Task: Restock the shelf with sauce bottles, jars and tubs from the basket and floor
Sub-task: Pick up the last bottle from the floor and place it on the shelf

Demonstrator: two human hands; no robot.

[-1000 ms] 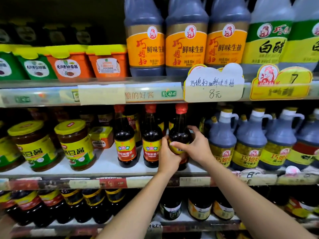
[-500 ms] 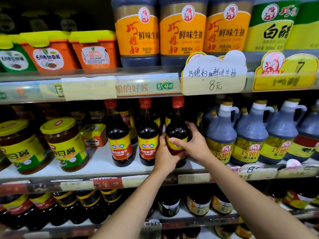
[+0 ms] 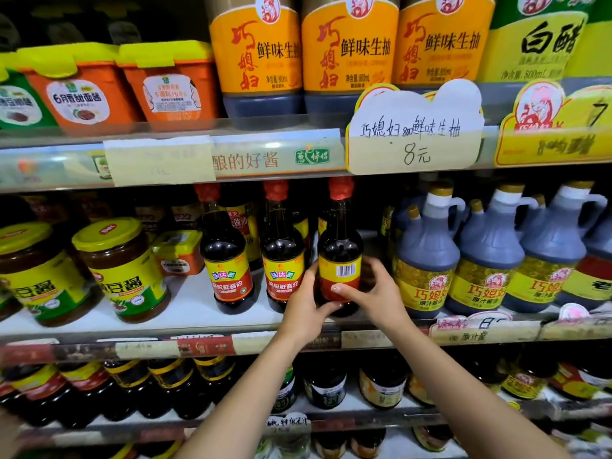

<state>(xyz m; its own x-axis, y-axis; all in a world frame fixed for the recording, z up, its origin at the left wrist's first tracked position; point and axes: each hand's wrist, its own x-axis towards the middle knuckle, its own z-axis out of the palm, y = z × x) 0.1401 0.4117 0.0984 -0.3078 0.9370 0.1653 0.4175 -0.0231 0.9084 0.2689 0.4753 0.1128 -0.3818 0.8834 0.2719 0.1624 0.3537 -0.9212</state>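
Scene: a view of shop shelving packed with sauces. Two bare forearms reach in to the white middle shelf [image 3: 185, 309].
Task item: a dark glass sauce bottle with a red cap and a yellow-and-red label [image 3: 339, 246] stands upright at the front of the middle shelf. Two matching red-capped bottles [image 3: 281, 256] are just beside it on its left, and grey plastic jugs with handles [image 3: 427, 250] on its right.
Left hand: the left hand [image 3: 306, 309] curls round the bottle's lower left side, gripping it.
Right hand: the right hand [image 3: 377, 294] grips the lower right side, with the thumb laid across the front of the label.
Label facing: the barcode faces outward, while the two neighbours show their front labels.
Doing it well: it is probably best to turn the bottle until its front label faces out and line it up with its neighbours. Then seat the base flat and let go without nudging the jugs.
Hard to make out: the hands cover the bottle's base, so it cannot be told whether it rests on the shelf or hangs just above it.
Out of view: the basket and the floor. The rows behind the front bottles are lost in deep shadow.
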